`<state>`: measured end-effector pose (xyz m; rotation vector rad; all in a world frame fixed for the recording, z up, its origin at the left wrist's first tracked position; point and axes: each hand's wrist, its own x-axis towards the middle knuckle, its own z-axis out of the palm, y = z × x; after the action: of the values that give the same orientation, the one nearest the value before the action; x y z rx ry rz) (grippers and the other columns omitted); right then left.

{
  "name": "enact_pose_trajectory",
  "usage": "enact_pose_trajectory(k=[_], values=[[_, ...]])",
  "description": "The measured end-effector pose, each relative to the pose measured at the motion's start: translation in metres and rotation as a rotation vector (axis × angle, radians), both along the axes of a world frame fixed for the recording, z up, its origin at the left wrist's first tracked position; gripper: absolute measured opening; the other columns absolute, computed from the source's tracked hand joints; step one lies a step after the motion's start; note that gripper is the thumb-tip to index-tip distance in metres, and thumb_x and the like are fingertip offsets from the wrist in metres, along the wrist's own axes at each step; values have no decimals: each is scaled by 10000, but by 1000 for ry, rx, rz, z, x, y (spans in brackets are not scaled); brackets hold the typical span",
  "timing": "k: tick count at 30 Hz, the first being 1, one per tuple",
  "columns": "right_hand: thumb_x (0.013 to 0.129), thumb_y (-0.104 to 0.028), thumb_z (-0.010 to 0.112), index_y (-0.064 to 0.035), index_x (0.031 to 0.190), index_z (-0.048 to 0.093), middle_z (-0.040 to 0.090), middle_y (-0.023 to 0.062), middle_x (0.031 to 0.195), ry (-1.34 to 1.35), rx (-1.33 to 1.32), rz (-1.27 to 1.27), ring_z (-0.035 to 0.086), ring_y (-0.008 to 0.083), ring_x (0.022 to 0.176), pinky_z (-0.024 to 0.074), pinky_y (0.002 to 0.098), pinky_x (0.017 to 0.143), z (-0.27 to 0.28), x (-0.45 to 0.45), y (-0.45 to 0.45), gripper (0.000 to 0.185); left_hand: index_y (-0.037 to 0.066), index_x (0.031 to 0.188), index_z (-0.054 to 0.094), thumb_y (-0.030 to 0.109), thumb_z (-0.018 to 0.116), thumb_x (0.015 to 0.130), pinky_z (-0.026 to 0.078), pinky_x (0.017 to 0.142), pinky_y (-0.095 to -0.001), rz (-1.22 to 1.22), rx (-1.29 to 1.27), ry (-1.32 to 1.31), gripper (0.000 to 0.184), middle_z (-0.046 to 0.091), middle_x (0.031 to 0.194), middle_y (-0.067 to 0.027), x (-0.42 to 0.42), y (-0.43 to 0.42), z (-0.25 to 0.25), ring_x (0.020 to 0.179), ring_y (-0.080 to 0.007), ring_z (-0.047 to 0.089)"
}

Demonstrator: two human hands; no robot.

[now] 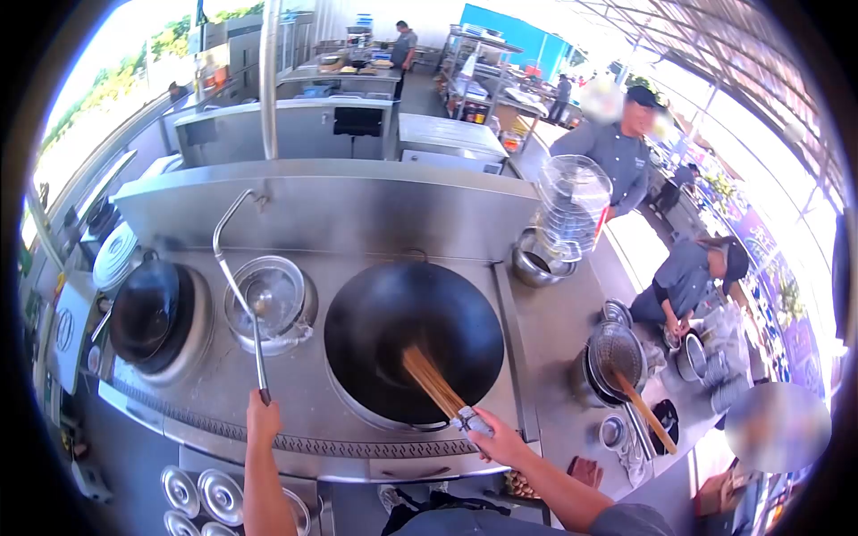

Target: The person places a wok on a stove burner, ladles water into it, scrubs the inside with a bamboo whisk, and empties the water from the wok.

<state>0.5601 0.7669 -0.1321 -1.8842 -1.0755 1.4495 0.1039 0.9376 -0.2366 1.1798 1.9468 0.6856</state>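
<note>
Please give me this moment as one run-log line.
left hand: gripping metal handle | right hand: gripping bamboo wok brush | brush tip: inside wok

Left hand (263, 420) gripping metal handle (260, 362); right hand (492, 438) gripping bamboo brush (433, 382) over wok (375, 308)

At right, a perforated strainer (626, 348) sits over a metal pot (582, 386).
</note>
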Motion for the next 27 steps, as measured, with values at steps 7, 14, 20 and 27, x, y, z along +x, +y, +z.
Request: enact_pose_trajectory(k=[7, 14, 20, 27], values=[[934, -280, 641, -86, 1503, 326, 621, 65, 828, -23, 30, -22, 570, 107, 586, 498, 277, 542, 9, 9, -19, 679, -21, 1246, 444, 122, 573, 870, 537, 745, -480, -188, 44, 689, 422, 671, 948, -265, -10, 72, -44, 848, -410, 675], [946, -279, 626, -99, 1496, 340, 625, 46, 822, -2, 29, -98, 577, 109, 586, 509, 280, 554, 14, 20, -25, 645, 71, 917, 511, 150, 555, 899, 366, 401, -298, 415, -208, -1036, 92, 516, 667, -58, -10, 106, -15, 474, -128, 467], [951, -253, 626, -104, 1502, 328, 623, 42, 823, 26, 47, -124, 571, 104, 591, 506, 279, 545, -4, 27, -25, 644, 110, 914, 500, 190, 577, 905, 333, 387, -264, 385, -134, -1253, 112, 533, 683, -63, 1, 63, 20, 465, -121, 454], [952, -250, 611, -91, 1512, 304, 611, 51, 866, 48, 33, -145, 566, 102, 590, 513, 271, 561, -5, 26, -9, 657, 88, 1045, 489, 175, 522, 928, 341, 362, -268, 181, -19, -1184, 150, 524, 693, -79, 30, -9, 120, 421, -125, 426]])
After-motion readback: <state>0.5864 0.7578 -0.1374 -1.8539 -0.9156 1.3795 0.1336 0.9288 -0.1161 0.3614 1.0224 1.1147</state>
